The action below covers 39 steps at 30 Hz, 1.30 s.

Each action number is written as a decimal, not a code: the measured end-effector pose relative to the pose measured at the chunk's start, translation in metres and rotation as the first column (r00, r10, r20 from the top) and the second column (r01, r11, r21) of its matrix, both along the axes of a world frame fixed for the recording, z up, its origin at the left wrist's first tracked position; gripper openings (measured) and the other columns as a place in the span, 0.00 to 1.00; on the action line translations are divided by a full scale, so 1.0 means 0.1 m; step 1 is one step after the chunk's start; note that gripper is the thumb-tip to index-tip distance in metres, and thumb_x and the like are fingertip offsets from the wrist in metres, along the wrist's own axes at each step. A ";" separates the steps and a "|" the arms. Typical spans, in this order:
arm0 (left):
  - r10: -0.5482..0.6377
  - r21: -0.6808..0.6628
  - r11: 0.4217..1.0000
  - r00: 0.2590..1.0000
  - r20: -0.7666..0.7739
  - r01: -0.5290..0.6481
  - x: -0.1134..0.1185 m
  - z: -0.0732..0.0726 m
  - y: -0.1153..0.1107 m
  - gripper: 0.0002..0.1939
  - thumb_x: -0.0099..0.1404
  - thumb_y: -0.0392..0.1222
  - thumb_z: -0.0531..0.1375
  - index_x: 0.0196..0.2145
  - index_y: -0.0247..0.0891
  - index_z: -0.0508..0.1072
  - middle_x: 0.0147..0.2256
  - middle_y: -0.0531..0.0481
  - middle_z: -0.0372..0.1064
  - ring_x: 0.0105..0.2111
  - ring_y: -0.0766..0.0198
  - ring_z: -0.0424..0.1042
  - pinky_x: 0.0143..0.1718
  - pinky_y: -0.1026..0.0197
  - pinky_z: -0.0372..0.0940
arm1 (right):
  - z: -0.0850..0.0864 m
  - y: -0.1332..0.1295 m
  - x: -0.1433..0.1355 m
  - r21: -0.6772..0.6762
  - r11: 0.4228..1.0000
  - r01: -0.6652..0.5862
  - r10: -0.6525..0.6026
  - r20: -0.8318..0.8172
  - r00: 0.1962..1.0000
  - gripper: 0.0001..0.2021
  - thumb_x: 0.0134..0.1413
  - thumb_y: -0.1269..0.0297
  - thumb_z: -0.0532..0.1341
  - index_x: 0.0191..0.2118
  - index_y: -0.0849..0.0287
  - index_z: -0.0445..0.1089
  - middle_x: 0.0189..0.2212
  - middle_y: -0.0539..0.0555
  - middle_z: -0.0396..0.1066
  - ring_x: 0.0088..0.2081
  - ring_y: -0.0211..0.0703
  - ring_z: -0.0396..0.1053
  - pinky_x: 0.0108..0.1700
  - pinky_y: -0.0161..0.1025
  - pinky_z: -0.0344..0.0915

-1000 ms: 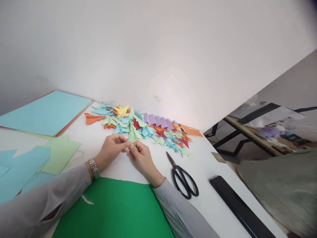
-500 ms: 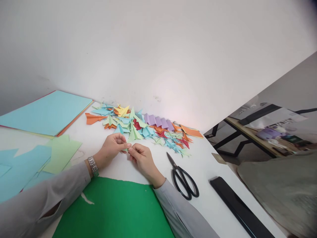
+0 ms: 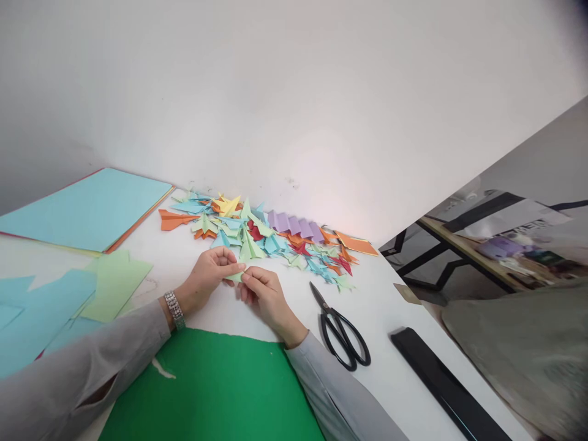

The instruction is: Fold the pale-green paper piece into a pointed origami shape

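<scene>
Between my two hands is a small light green paper piece [image 3: 235, 277], mostly covered by fingers. My left hand [image 3: 210, 269], with a metal watch on the wrist, pinches its left side. My right hand [image 3: 264, 293] grips the right side, thumb and forefinger closed. Just beyond my hands lies a pile of small folded papers [image 3: 250, 245] in green, blue, orange, yellow and red. A purple pleated strip [image 3: 295, 226] rests on the pile's far side. Black-handled scissors [image 3: 340, 331] lie to the right of my right hand.
A green sheet [image 3: 211, 386] lies under my forearms. Light green [image 3: 114, 288] and blue pieces [image 3: 50, 312] are at the left, before a stack of large coloured sheets [image 3: 92, 208]. A long black object [image 3: 445, 380] lies at the right, with a wall behind.
Slightly more of the light green paper shows between my fingers. My hands have barely moved.
</scene>
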<state>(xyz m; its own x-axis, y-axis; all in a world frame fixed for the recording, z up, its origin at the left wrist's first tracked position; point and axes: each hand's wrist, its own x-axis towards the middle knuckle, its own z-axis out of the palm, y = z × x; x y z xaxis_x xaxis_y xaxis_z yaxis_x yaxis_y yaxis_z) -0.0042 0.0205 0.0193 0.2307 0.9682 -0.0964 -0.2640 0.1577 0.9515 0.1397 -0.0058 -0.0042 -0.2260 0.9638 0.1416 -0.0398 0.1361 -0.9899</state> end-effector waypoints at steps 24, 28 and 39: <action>0.011 0.050 0.999 1.000 -0.002 -0.011 0.00 -0.03 0.01 0.12 0.42 0.44 0.71 0.19 0.36 0.73 0.20 0.54 0.70 0.22 0.67 0.65 0.26 0.63 0.60 | 0.01 0.00 -0.01 0.137 0.990 -0.033 -0.014 0.329 0.944 0.19 0.60 0.55 0.54 0.21 0.58 0.65 0.17 0.48 0.64 0.19 0.34 0.58 0.25 0.34 0.55; 0.042 0.071 0.997 0.999 -0.030 -0.040 -0.01 -0.01 0.01 0.14 0.42 0.45 0.70 0.17 0.37 0.70 0.18 0.55 0.68 0.21 0.69 0.61 0.25 0.64 0.57 | 0.01 0.00 -0.01 0.132 0.990 -0.042 -0.003 0.325 0.946 0.19 0.60 0.54 0.54 0.21 0.58 0.65 0.17 0.48 0.63 0.20 0.34 0.58 0.26 0.34 0.55; 0.059 -0.020 0.998 0.998 -0.008 -0.059 -0.01 0.02 0.00 0.19 0.49 0.55 0.67 0.28 0.34 0.76 0.28 0.50 0.69 0.29 0.64 0.67 0.25 0.63 0.63 | 0.01 0.02 -0.02 0.072 0.996 0.057 -0.070 0.189 0.979 0.22 0.56 0.46 0.57 0.20 0.58 0.65 0.15 0.47 0.64 0.16 0.33 0.57 0.22 0.34 0.54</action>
